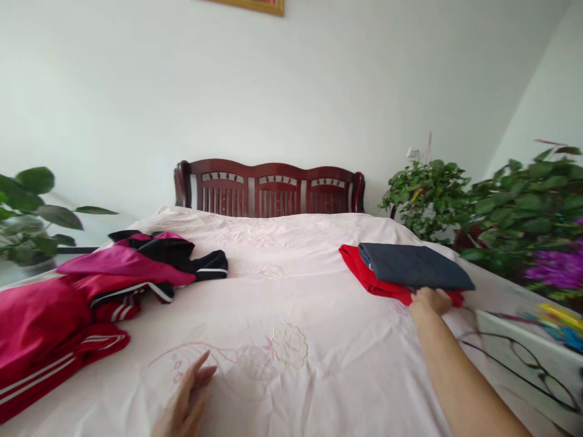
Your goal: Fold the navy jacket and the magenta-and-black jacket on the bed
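Folded grey cloth (416, 266) atop red cloth (364, 273), approx. 11 o'clock of R hand (432, 300) (nearer; at near edge, fingers curled, grip unclear); long axis approx. 9–3. L hand (187, 394), view's 7 o'clock, half-open, empty.

- Left hand (186, 394): low in view, empty, fingers loosely extended and slightly parted, pointing forward and a little to the right; its wrist is out of view.
- Right arm (462, 370): bare, stretched forward and slanting inward from the lower right.
- Right hand (432, 301): well ahead of the left, knuckles up, fingers bent; fingertips are hidden, so their grip cannot be told.
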Available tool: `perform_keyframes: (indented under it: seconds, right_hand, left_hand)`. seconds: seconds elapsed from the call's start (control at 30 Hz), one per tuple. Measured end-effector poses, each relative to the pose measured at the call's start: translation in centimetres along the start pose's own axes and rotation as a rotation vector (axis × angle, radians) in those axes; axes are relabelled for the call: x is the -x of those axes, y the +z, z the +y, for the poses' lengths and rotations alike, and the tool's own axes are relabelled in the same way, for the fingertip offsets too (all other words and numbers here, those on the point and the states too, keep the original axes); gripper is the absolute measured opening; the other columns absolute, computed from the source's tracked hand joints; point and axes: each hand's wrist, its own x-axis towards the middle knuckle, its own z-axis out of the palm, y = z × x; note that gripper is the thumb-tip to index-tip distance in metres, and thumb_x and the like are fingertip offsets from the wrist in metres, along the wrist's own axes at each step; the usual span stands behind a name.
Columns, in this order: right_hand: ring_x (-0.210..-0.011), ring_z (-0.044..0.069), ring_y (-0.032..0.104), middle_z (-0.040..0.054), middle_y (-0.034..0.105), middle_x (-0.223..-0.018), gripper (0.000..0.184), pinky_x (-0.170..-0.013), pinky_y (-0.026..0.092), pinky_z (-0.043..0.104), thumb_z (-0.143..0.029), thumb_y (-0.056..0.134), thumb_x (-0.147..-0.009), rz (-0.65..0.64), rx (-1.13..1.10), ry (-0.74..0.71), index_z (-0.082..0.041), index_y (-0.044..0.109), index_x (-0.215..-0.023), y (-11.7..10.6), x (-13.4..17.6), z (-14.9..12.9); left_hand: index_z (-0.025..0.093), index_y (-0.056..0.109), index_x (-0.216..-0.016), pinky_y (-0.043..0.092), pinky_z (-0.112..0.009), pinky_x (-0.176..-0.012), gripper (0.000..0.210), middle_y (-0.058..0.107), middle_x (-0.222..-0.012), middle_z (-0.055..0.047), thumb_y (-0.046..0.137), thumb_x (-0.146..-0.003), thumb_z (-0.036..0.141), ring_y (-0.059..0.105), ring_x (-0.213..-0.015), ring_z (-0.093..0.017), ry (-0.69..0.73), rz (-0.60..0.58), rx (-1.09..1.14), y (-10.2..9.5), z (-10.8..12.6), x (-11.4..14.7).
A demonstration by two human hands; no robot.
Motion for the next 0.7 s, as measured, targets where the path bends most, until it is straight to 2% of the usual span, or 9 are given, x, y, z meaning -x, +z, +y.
perform_keyframes:
  seconds: [0.07, 0.1, 0.2, 0.3, 0.37, 0.43, 0.53, 0.6, 0.7]
  right_hand:
    - [-0.07, 0.011, 0.06, 0.0019, 0.06, -0.087, 0.039, -0.058, 0.051, 0.023, -0.013, 0.052, -0.085, -0.004, -0.011, 0.057, -0.017, 0.05, -0.123, 1.9, 3.1, 1.7]
    - [-0.067, 0.011, 0.06, 0.0008, 0.06, -0.083, 0.04, -0.057, 0.05, 0.022, -0.011, 0.053, -0.079, -0.046, -0.016, 0.089, -0.017, 0.053, -0.119, 2.9, 5.1, 2.8]
    - [-0.064, 0.012, 0.062, 0.0005, 0.062, -0.078, 0.036, -0.055, 0.05, 0.022, -0.013, 0.061, -0.062, -0.3, -0.017, 0.185, -0.018, 0.061, -0.098, 5.8, 12.6, 6.1]
    - [-0.074, 0.018, 0.066, 0.0052, 0.068, -0.087, 0.037, -0.059, 0.052, 0.025, -0.017, 0.069, -0.051, -0.53, -0.005, 0.236, -0.018, 0.065, -0.087, 7.4, 19.8, 8.7]
    - [-0.089, 0.022, 0.067, 0.008, 0.069, -0.101, 0.041, -0.067, 0.054, 0.027, -0.025, 0.07, -0.051, -0.662, 0.048, 0.154, -0.019, 0.068, -0.092, 7.8, 23.1, 9.8]
    - [-0.099, 0.024, 0.065, 0.008, 0.069, -0.111, 0.045, -0.077, 0.053, 0.031, -0.034, 0.065, -0.058, -0.772, 0.191, -0.037, -0.021, 0.069, -0.101, 7.8, 24.8, 10.4]
    - [-0.098, 0.026, 0.066, 0.0075, 0.071, -0.109, 0.047, -0.086, 0.05, 0.036, -0.042, 0.054, -0.064, -0.862, 0.425, -0.289, -0.022, 0.071, -0.103, 7.6, 25.2, 10.9]
    - [-0.096, 0.027, 0.067, 0.0079, 0.072, -0.105, 0.047, -0.084, 0.05, 0.036, -0.047, 0.052, -0.065, -0.88, 0.485, -0.321, -0.021, 0.072, -0.1, 7.6, 24.9, 11.1]
    - [-0.095, 0.027, 0.068, 0.0081, 0.074, -0.103, 0.048, -0.081, 0.051, 0.035, -0.052, 0.053, -0.066, -0.882, 0.49, -0.303, -0.021, 0.071, -0.097, 7.8, 24.5, 11.3]
  left_hand:
    - [0.025, 0.048, -0.135, 0.046, -0.044, -0.106, 0.057, 0.068, -0.121, -0.007, 0.055, -0.082, 0.045, 0.061, -0.117, -0.026, 0.016, -0.004, -0.005, 0.2, -0.1, 0.1]
    - [0.024, 0.047, -0.136, 0.046, -0.043, -0.105, 0.055, 0.067, -0.122, -0.008, 0.052, -0.083, 0.039, 0.061, -0.117, -0.025, 0.023, -0.003, -0.006, 0.4, -0.1, 0.0]
    - [0.021, 0.047, -0.136, 0.044, -0.04, -0.106, 0.055, 0.065, -0.123, -0.009, 0.047, -0.082, 0.024, 0.06, -0.116, -0.022, 0.048, -0.027, -0.043, 0.7, -0.1, 0.0]
    - [0.02, 0.05, -0.134, 0.043, -0.037, -0.106, 0.057, 0.064, -0.124, -0.009, 0.047, -0.078, 0.015, 0.058, -0.117, -0.021, 0.073, -0.036, -0.067, 0.9, 0.5, 0.2]
    - [0.018, 0.052, -0.132, 0.043, -0.035, -0.106, 0.058, 0.062, -0.125, -0.01, 0.047, -0.075, 0.011, 0.058, -0.118, -0.021, 0.1, -0.049, -0.063, 0.7, 1.1, 0.4]
    - [0.016, 0.054, -0.13, 0.042, -0.034, -0.107, 0.059, 0.061, -0.127, -0.01, 0.046, -0.072, 0.009, 0.056, -0.12, -0.021, 0.145, -0.083, -0.074, 0.1, 1.7, 0.4]
    - [0.018, 0.058, -0.127, 0.04, -0.034, -0.108, 0.059, 0.06, -0.128, -0.008, 0.046, -0.071, 0.006, 0.053, -0.122, -0.02, 0.237, -0.071, -0.221, -2.6, 1.9, -0.7]
    - [0.021, 0.06, -0.125, 0.039, -0.037, -0.11, 0.057, 0.06, -0.129, -0.006, 0.048, -0.071, 0.004, 0.052, -0.123, -0.021, 0.279, 0.053, -0.453, -6.0, 1.6, -2.3]
    - [0.022, 0.063, -0.123, 0.036, -0.043, -0.112, 0.052, 0.059, -0.131, -0.006, 0.052, -0.074, 0.005, 0.049, -0.127, -0.025, 0.264, 0.31, -0.745, -12.6, 1.1, -5.2]
